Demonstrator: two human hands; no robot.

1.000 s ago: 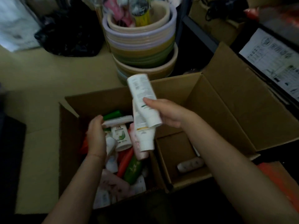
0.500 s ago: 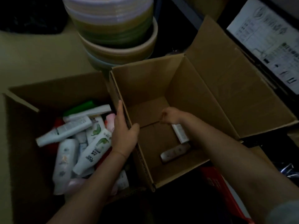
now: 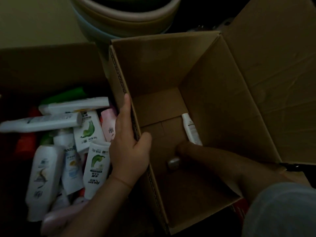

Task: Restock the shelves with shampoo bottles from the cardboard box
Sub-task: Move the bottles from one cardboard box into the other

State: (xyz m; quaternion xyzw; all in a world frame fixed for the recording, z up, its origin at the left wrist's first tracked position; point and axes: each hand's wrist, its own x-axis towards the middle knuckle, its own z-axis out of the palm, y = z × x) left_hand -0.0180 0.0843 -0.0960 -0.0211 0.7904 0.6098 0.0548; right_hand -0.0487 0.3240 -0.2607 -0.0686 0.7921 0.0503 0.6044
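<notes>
Barely started, by the looks of it. Left hand (image 3: 128, 147) gripped the corrugated edge of the smaller brown cardboard box (image 3: 213, 103), thumb inside, fingers outside. Right hand (image 3: 181, 148) reached deep in there, near a white bottle (image 3: 191, 129) lying by the right wall and a small silvery-capped bottle (image 3: 173, 163); couldn't tell whether pinching anything. Loads of white, pink and green shampoo bottles (image 3: 71, 146) piled in the big cardboard box (image 3: 51, 65) on the left. No shelves in sight.
</notes>
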